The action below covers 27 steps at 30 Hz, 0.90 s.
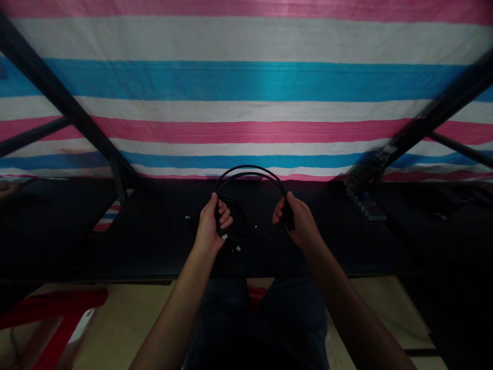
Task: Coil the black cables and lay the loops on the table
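A black cable (249, 167) forms an arched loop between my two hands, above the dark tabletop. My left hand (213, 221) is closed around the loop's left side, thumb on top and fingers curled. On its right side my right hand (298, 218) grips the cable, with a dark bundled part under the palm. A light-coloured connector (225, 237) shows beside my left wrist. Below the loop, more black cable lies on the table, partly lost in the dark, with another small pale connector (238, 248) near it.
The black table (154, 246) stands against a striped sheet (246, 92). Dark metal bars (73, 110) slant down at both sides. A clear plastic item (362, 172) lies at the right bar. Another person's hand (8, 189) is at the far left. A red stool (57, 308) stands below.
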Tool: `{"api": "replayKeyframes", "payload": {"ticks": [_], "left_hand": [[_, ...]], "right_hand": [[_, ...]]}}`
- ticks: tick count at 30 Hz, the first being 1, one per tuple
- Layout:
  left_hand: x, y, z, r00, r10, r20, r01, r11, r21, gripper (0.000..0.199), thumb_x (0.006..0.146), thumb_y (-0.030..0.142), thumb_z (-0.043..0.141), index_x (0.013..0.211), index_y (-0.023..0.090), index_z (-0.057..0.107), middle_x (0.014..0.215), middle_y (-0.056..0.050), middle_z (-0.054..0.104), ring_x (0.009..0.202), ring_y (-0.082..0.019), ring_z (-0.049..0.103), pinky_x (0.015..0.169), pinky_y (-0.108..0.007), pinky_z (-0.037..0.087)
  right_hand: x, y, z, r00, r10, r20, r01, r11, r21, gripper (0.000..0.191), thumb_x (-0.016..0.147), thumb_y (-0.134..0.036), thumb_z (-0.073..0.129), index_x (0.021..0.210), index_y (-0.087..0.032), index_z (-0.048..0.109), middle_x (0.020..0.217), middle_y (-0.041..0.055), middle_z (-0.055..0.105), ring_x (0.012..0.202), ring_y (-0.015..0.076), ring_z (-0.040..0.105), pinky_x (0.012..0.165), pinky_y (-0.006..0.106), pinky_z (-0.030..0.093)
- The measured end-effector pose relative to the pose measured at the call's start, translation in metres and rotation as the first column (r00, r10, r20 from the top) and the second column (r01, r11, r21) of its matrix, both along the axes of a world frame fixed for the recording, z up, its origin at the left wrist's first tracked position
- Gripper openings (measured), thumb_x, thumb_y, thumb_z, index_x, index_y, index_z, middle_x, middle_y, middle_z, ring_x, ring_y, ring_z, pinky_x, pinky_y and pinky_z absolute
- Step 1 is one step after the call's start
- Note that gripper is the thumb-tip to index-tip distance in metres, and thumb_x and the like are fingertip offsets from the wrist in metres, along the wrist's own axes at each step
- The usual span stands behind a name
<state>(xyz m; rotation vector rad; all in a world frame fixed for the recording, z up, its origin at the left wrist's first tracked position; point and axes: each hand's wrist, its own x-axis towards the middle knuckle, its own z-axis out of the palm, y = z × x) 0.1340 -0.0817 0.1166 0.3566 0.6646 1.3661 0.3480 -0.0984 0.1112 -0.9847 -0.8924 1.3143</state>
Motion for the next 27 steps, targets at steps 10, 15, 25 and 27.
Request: {"api": "replayKeyframes", "payload": {"ticks": [10,15,25,27], "left_hand": [[-0.011,-0.005,0.002,0.948,-0.165,-0.271,0.192,0.978,0.078,0.043,0.081,0.053,0.079,0.072,0.018,0.054,0.049,0.013,0.027,0.036,-0.002,0.018,0.033,-0.013,0.018],[-0.013,-0.010,0.009,0.847,-0.277,-0.454,0.328,0.944,0.037,0.042,0.075,0.046,0.085,0.078,0.020,0.051,0.052,0.013,0.032,0.036,-0.002,0.022,0.033,-0.012,0.015],[-0.011,-0.012,0.007,0.887,-0.242,-0.393,0.337,0.922,0.192,0.031,0.074,0.031,0.087,0.078,0.017,0.059,0.055,0.008,0.043,0.046,-0.006,0.041,0.046,-0.018,0.037],[-0.010,-0.012,0.000,0.934,-0.201,-0.295,0.269,0.940,0.210,0.030,0.072,0.027,0.089,0.080,0.016,0.063,0.056,0.006,0.047,0.058,-0.010,0.054,0.060,-0.022,0.048]], "right_hand": [[0.013,-0.006,0.022,0.975,0.142,0.170,-0.153,0.987,0.052,0.018,0.086,-0.034,0.072,0.098,-0.021,0.066,0.065,-0.0049,0.058,0.051,0.0104,0.056,0.051,0.026,0.042],[0.013,-0.005,0.030,0.948,0.275,0.158,-0.275,0.961,-0.020,0.021,0.090,-0.039,0.069,0.096,-0.019,0.069,0.058,-0.0090,0.043,0.038,0.0046,0.032,0.037,0.023,0.027],[0.011,0.009,0.061,0.934,0.336,0.123,-0.333,0.942,-0.047,0.029,0.087,-0.049,0.071,0.083,-0.020,0.067,0.051,-0.0118,0.027,0.039,0.0042,0.015,0.035,0.021,0.010],[0.010,0.009,0.061,0.965,0.244,0.098,-0.243,0.970,-0.019,0.030,0.089,-0.050,0.069,0.082,-0.021,0.066,0.051,-0.0117,0.025,0.038,0.0048,0.014,0.035,0.022,0.010]]}}
